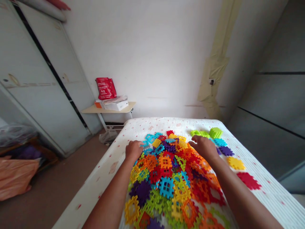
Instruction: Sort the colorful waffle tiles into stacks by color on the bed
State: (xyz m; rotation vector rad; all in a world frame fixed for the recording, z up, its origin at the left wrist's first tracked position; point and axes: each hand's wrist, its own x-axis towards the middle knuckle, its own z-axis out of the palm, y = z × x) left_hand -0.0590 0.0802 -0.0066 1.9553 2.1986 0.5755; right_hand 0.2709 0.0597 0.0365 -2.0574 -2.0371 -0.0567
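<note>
A heap of flat plastic interlocking tiles in red, orange, yellow, green, blue and purple covers the middle of a white bed. My left hand rests on the heap's left far edge, fingers curled over blue tiles. My right hand lies on the heap's right far side, fingers bent down onto orange and yellow tiles. Whether either hand grips a tile is hidden. To the right lie sorted tiles: a lime green stack, a light blue one, a purple one, a yellow one and a red one.
A small side table with a white box and a red bag stands by the far wall. A grey wardrobe fills the left. An orange bag and clutter lie on the floor at left. A grey wall runs along the bed's right.
</note>
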